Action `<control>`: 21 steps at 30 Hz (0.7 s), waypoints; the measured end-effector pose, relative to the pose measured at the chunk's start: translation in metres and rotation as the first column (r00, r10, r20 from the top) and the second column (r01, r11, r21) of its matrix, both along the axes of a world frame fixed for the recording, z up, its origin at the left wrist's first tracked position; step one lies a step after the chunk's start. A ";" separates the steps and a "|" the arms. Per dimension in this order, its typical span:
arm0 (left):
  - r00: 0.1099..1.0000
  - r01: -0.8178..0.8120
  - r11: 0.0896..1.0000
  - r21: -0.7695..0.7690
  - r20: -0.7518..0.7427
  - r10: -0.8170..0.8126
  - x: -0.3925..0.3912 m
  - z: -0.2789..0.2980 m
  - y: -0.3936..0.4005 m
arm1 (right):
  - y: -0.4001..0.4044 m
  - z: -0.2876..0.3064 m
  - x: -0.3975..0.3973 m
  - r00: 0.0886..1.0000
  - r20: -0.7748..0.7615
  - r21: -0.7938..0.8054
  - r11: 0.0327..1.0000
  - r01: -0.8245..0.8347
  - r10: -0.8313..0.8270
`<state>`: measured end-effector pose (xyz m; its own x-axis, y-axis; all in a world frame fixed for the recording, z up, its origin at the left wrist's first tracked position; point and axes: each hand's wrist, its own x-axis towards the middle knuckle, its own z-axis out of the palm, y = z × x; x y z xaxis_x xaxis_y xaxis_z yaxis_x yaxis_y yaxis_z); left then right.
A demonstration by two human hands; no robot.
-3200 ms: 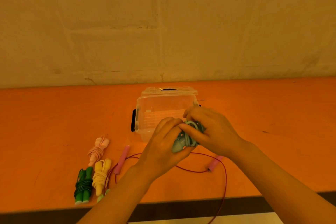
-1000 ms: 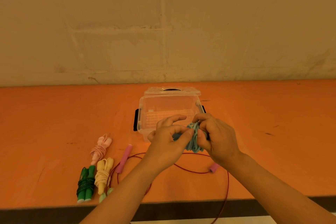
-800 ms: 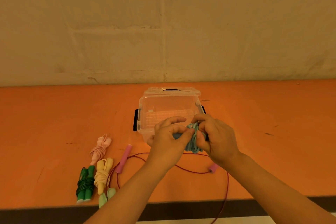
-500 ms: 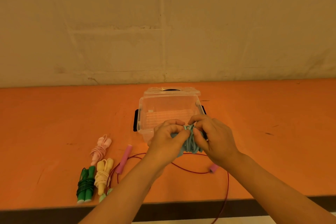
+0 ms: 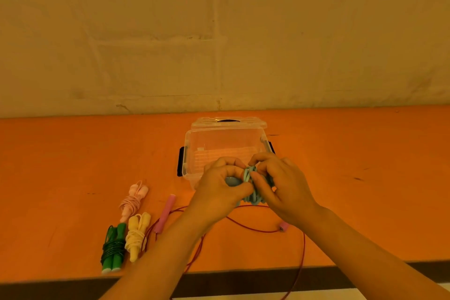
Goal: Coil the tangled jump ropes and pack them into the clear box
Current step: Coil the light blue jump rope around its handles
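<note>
A blue rope (image 5: 253, 187) (wound into a bundle) is pinched by the left hand (image 5: 219, 190) and right hand (image 5: 282, 187), just at six o'clock of the box (image 5: 226, 143) on the table (image 5: 73, 153).

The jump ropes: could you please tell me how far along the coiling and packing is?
Done: the pale pink rope, yellow rope and green rope lie coiled on the table. In hand: both the left hand and right hand grip the blue rope bundle. Left: the red rope lies loose, and nothing shows inside the clear box.
</note>
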<state>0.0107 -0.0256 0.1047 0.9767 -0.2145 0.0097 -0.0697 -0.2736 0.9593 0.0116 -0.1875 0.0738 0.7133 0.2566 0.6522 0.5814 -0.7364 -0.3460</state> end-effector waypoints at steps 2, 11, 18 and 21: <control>0.998 -0.058 0.998 -0.036 0.037 0.059 -0.002 -0.002 -0.002 | -0.001 -0.001 -0.001 0.999 -0.031 -0.004 1.000 -0.013 0.012; 0.937 -0.159 0.987 0.025 0.319 0.143 -0.005 -0.005 -0.003 | -0.010 0.000 -0.002 0.954 -0.233 0.192 0.971 -0.144 0.187; 0.898 -0.079 0.994 0.072 0.439 0.040 -0.006 -0.011 -0.001 | -0.004 0.001 0.000 0.962 -0.196 0.219 0.965 -0.144 0.188; 0.878 -0.073 0.992 0.106 0.478 0.013 -0.003 -0.012 0.001 | -0.005 0.002 0.003 0.953 -0.219 0.273 0.951 -0.144 0.208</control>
<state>0.0075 -0.0242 0.0923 0.8687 -0.2009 0.4527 -0.4948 -0.3951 0.7740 0.0147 -0.1925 0.0756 0.8160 0.2432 0.5245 0.5687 -0.5008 -0.6525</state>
